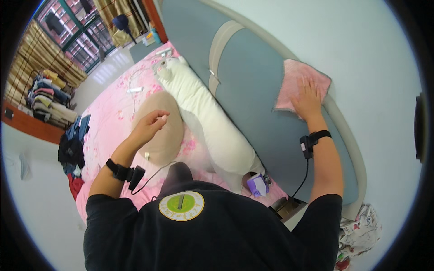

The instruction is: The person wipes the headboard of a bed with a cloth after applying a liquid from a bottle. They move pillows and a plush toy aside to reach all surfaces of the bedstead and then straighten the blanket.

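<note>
With fingers spread, my right hand (308,98) presses a pink cloth (292,76) with a dark stitched edge flat against the grey-blue padded headboard (251,71). One corner of the cloth reaches over the headboard's beige rim (334,118). Over a tan oval cushion (162,139) hovers my left hand (151,125), its fingers loosely bent and nothing visible in them. Beside the headboard lies a long white plush animal pillow (210,122), its head at the far end.
The bed has a pink floral sheet (105,135). A purple tissue pack (257,185) lies near the headboard, close to me. A white power strip (135,89) with a cord rests on the sheet. Dark clothes (71,149) are heaped at the bed's left edge.
</note>
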`<state>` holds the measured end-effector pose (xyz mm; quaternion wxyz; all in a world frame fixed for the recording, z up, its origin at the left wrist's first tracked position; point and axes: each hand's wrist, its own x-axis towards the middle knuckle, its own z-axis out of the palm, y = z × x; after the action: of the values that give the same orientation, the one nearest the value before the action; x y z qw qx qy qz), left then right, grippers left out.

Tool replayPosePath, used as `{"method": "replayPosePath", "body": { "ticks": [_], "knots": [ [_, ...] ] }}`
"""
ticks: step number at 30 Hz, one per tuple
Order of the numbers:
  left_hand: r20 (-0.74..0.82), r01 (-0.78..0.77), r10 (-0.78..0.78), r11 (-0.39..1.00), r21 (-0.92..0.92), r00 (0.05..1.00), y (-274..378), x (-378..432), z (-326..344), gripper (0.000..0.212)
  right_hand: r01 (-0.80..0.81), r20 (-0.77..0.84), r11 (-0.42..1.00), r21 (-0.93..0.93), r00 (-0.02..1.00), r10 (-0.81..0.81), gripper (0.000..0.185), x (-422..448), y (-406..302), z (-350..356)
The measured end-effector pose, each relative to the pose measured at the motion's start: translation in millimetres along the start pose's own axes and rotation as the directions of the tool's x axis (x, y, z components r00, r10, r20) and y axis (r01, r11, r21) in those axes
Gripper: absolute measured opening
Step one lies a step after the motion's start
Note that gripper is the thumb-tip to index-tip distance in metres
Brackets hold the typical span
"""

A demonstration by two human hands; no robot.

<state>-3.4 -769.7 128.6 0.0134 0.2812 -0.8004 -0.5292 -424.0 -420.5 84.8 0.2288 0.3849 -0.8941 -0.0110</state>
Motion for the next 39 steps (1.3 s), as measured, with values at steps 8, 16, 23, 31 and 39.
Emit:
{"method": "replayPosePath", "body": {
  "ticks": [8, 16, 23, 31, 39],
  "knots": [
    [-0.17, -0.31, 0.35, 0.924, 0.222, 0.921, -33.5, 186.4, -119.7, 0.029, -0.281, -0.097, 0.958, 0.057, 0.953, 0.286, 0.076, 49.2, -66.5, 36.1],
    [0.105, 0.079, -0.054, 0.966, -0.246, 0.993, -177.8, 306.4, -48.3, 0.035, -0.224, -0.113, 0.972, -0.073, 0.97, 0.215, 0.07, 52.6, -71.9, 60.1],
    [0.153, 0.279, -0.265, 0.957, -0.08, 0.952, -263.6, 254.5, -60.3, 0.034, -0.179, -0.145, 0.984, -0.008, 0.974, 0.176, 0.065, 67.1, -77.7, 64.1],
    [-0.041, 0.356, -0.36, 0.932, -0.072, 0.932, -253.6, 223.1, -104.3, 0.036, -0.208, -0.123, 0.977, 0.057, 0.969, 0.213, 0.062, 71.8, -82.3, 60.7],
    [-0.415, 0.51, -0.522, 0.847, -0.15, 0.745, -287.1, 123.3, -184.0, 0.038, -0.132, -0.144, 0.991, 0.021, 0.981, 0.133, 0.065, 64.7, -74.7, 63.5]
  ]
}}
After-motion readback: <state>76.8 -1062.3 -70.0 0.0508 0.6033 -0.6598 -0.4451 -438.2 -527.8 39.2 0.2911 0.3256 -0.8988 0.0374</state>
